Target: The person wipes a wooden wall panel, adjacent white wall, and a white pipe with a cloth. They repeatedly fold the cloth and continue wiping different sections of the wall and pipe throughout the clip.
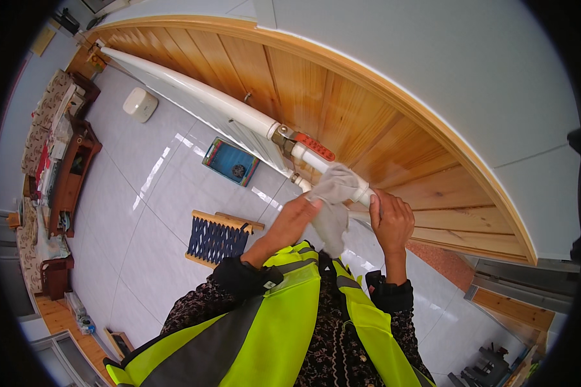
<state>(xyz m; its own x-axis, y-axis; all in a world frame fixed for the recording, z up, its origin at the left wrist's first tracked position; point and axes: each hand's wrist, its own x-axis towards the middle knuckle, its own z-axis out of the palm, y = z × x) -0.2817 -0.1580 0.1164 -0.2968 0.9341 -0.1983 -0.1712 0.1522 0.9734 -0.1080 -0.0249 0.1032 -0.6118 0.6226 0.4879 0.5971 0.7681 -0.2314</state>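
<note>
A pale grey cloth [332, 206] is draped over a white pipe [313, 158] that runs along the wood-panelled wall. My left hand [294, 222] grips the cloth, which hangs below the pipe on that side. To the right of the cloth, my right hand [392, 222] is closed around the pipe, its thumb along the near side. Farther left on the same pipe sits a metal valve [282, 137] with a red lever handle [314, 146]. Beyond the valve, the pipe joins a long white radiator [187, 84]. Parts of my left fingers are hidden by the cloth.
Left of my left arm stands a folding stool [216, 238] with a dark woven seat. A blue basket [232, 161] lies on the tiled floor [135, 213] by the radiator, with a white bin [140, 104] farther off. A wooden sofa [77, 168] lines the far left.
</note>
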